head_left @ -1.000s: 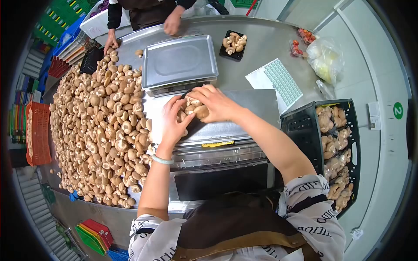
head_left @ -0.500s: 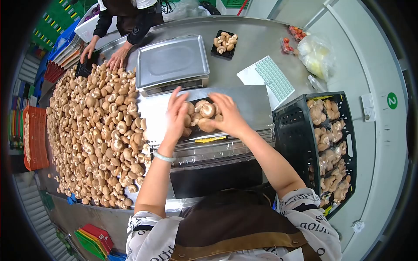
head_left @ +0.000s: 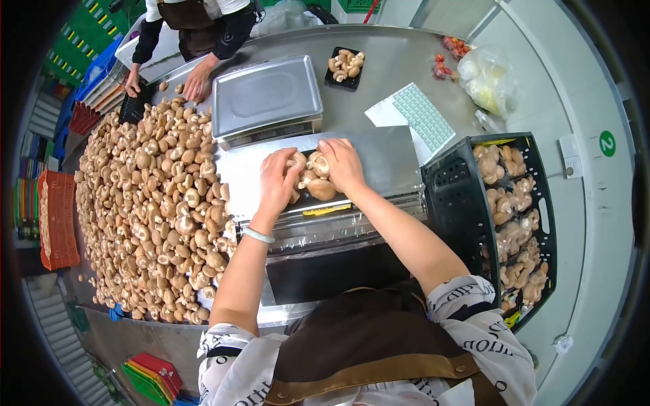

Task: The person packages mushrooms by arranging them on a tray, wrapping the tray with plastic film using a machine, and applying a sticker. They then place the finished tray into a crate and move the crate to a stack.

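Observation:
Several brown mushrooms (head_left: 321, 189) lie in a mostly hidden black tray on the steel wrapping station (head_left: 386, 159), in front of me. My left hand (head_left: 276, 177) wraps round mushrooms on the tray's left side, a pale bracelet at its wrist. From the right, my right hand (head_left: 342, 164) curls its fingers over a mushroom at the tray's back right. Just below the tray is a yellow label or tool (head_left: 328, 210), beside the clear film.
A big mushroom heap (head_left: 159, 210) spreads at left. Behind are a scale (head_left: 267, 95), a filled black tray (head_left: 344, 68), a label sheet (head_left: 424, 118) and bagged produce (head_left: 487, 80). At right stands a black crate (head_left: 460, 203) of packed mushrooms. A co-worker's hands (head_left: 198, 82) are beyond the heap.
Both my hands have closed in on the mushrooms, my right hand moving left and its fingers curling over them. The co-worker's hands have shifted beside their black tray.

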Available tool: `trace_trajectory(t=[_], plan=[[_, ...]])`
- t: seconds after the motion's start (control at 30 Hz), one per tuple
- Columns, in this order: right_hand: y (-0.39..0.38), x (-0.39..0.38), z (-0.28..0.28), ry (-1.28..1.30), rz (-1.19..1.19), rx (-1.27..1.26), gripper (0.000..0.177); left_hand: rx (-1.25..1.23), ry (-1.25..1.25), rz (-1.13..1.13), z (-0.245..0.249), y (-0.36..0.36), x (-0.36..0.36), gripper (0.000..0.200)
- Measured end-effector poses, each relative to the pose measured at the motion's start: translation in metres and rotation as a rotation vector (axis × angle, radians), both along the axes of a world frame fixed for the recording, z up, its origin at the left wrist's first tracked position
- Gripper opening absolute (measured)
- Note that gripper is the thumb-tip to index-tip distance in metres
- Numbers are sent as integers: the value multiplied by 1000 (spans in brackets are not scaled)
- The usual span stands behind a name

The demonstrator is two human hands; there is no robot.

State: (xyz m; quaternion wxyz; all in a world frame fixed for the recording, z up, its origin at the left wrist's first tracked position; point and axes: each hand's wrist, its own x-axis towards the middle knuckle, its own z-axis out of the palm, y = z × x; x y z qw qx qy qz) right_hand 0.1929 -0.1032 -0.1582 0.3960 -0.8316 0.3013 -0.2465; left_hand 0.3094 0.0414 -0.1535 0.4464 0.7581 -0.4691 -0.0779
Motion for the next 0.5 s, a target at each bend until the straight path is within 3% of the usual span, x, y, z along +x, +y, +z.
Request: trace_trajectory(t=[0.1, 0.13, 0.17, 0.2, 0.27, 0.33, 0.4, 0.47, 0.5], plan=[[-8, -9, -14, -60, 5, 170, 38, 25, 26, -68, 1, 2, -1, 35], [-14, -14, -23, -94, 6, 261, 39, 0, 109, -107, -2, 3, 1, 37], [-21, -25, -18, -223, 97, 505, 41, -22, 193, -146, -6, 4, 5, 39], [-22, -39, -2, -298, 88, 528, 42, -43, 279, -184, -5, 7, 5, 40], [-30, -68, 1, -254, -21, 511, 40, -152, 416, -123, -8, 19, 3, 44], [-31, -110, 7, -94, -41, 355, 33, -179, 540, 94, 17, 45, 1, 39], [-21, -160, 14, 43, -15, 176, 32, -49, 495, 387, 17, 81, 9, 32], [-14, -176, 23, 129, -10, 72, 34, -18, 539, 485, 7, 119, 11, 26], [-7, -180, 29, 147, -24, 64, 37, 16, 390, 484, -4, 123, 6, 27]])
